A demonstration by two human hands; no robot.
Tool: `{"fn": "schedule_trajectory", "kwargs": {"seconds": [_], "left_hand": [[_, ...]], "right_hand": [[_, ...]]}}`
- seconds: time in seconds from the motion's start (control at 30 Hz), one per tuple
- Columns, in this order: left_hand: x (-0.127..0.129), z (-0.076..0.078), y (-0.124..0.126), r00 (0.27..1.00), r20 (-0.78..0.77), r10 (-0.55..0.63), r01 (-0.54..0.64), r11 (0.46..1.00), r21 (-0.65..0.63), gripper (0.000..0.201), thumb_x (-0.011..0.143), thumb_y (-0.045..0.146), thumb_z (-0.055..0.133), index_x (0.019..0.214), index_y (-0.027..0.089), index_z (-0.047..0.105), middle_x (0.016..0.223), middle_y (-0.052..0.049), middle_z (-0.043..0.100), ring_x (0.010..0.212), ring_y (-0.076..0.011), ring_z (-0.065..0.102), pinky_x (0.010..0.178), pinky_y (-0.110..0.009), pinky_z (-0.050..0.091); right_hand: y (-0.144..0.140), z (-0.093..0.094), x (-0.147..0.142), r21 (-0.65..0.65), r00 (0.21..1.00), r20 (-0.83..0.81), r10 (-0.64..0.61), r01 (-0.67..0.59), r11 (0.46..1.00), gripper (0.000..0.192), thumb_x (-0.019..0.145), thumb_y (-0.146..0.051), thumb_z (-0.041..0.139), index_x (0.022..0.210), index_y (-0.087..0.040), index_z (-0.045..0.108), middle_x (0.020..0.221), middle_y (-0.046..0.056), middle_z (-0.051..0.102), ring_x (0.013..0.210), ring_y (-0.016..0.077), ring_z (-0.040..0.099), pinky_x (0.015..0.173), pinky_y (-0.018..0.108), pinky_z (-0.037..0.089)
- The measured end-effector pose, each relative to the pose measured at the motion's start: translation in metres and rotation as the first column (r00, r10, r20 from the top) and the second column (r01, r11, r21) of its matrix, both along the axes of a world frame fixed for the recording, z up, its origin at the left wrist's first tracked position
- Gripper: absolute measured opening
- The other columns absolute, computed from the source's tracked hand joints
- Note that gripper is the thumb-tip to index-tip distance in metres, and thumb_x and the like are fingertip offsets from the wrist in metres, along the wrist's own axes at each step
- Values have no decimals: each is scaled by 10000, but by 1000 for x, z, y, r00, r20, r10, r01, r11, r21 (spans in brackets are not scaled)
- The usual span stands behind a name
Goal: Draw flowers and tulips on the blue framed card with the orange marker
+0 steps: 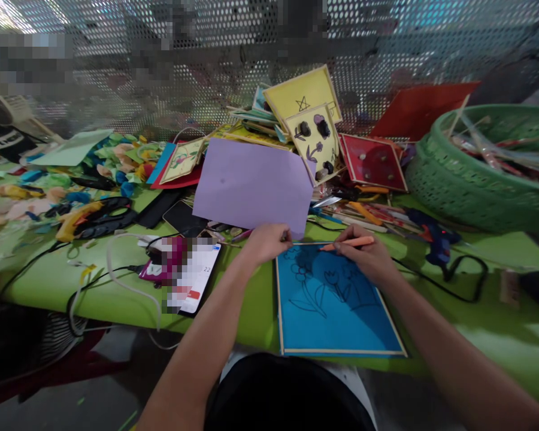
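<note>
At center frame our left hand [267, 242] pinches the purple paper [254, 184]. Our right hand [363, 254] pinches an orange pencil [345, 243] over the blue card [335, 305]. The phone [196, 276] shows "22".

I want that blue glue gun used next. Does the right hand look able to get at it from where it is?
Probably yes: the blue glue gun lies in the open just beyond the right hand. That hand holds an orange pen, though.

A single head-worn view looks forward and down from close above the near edge of the green table [117, 293], facing the far mesh wall [233, 66]; forearms enter from below.
</note>
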State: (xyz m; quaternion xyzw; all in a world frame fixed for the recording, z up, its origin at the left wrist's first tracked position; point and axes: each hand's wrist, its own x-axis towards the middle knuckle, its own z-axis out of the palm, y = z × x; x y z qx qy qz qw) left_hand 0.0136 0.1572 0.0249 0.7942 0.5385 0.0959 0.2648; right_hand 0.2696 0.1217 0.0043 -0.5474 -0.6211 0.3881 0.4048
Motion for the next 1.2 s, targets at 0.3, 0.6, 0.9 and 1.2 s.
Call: {"fn": "schedule_trajectory", "kwargs": {"seconds": [0.3,0.6,0.9,1.2], "left_hand": [[0,-3,1,1000,0,-2,2,1000,5,83,855,263,669,899,226,729,837,-42,742,828,-232,675,756,-325,463],[0,-2,1,1000,-3,-2,2,1000,6,96,854,277,674,913,223,727,869,-41,752,832,-228,679,744,-316,461],[0,-1,1,1000,-5,1,-1,1000,0,81,861,272,679,911,228,726,855,-39,745,824,-222,672,761,-322,466],[-1,-3,2,1000,9,0,0,1000,-4,78,855,270,674,898,226,723,839,-40,740,807,-219,666,736,-318,457]], "right_hand": [[1,-3,0,12,999,23,-32,31,999,129,766,-328,711,758,-244,613,682,-13,606,649,178,534,602,309,405],[0,1,0,29,999,21,-44,43,999,97,744,-294,689,725,-248,606,662,-18,594,651,177,544,608,309,413],[-1,5,-2,-16,999,-7,-45,45,999,123,733,-304,695,711,-252,585,636,-13,597,673,211,656,598,308,439],[-2,8,-5,-57,998,-49,-31,28,998,145,715,-320,715,705,-244,592,613,-16,597,655,210,660,599,304,453]]}}
